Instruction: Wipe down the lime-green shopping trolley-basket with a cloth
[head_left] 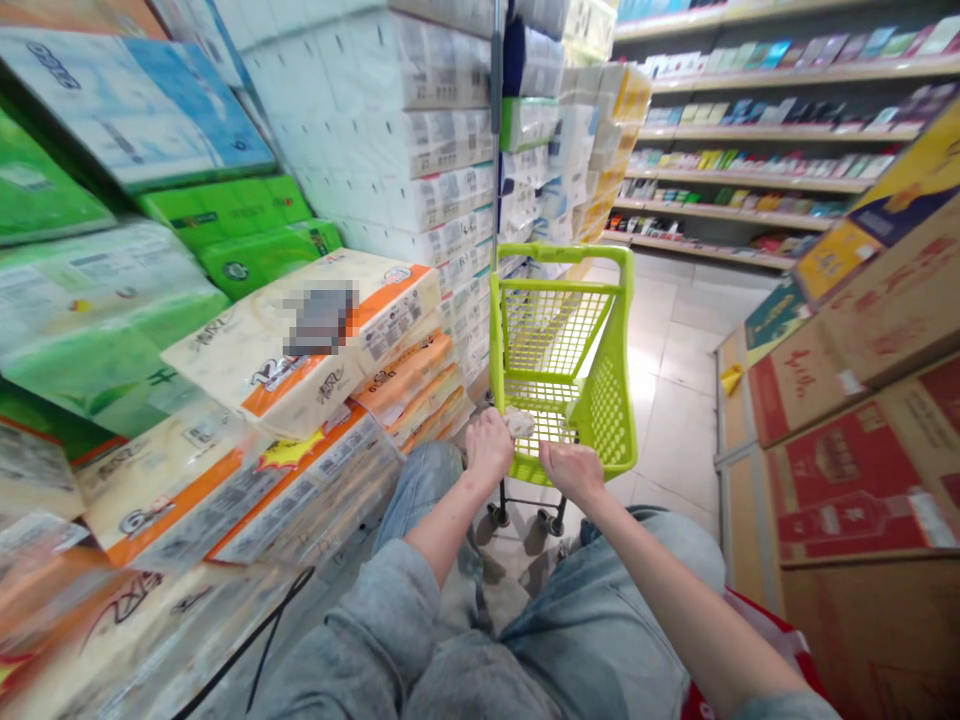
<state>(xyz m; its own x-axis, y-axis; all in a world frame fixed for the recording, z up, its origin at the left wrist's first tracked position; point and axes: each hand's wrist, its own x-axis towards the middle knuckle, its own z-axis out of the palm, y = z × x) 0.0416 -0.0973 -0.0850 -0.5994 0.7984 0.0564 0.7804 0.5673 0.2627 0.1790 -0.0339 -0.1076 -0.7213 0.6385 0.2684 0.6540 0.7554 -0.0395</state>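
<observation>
A lime-green shopping cart (626, 350) stands directly in front of my knees, its mesh basket facing me. My left hand (489, 445) is closed at the basket's near left corner, and a small crumpled whitish piece (520, 423) sticks out from its fingers. To the right, my right hand (574, 470) is curled into a fist by the basket's near edge. What its fingers hold, if anything, is hidden. The hands are a short way apart, at about the same height.
Wrapped tissue packs (337, 340) are stacked close on my left, with a tall pile of white packs (442, 130) behind. Cardboard cartons (862, 470) line the right side. Shelves of small boxes (765, 130) stand beyond the tiled floor (679, 400).
</observation>
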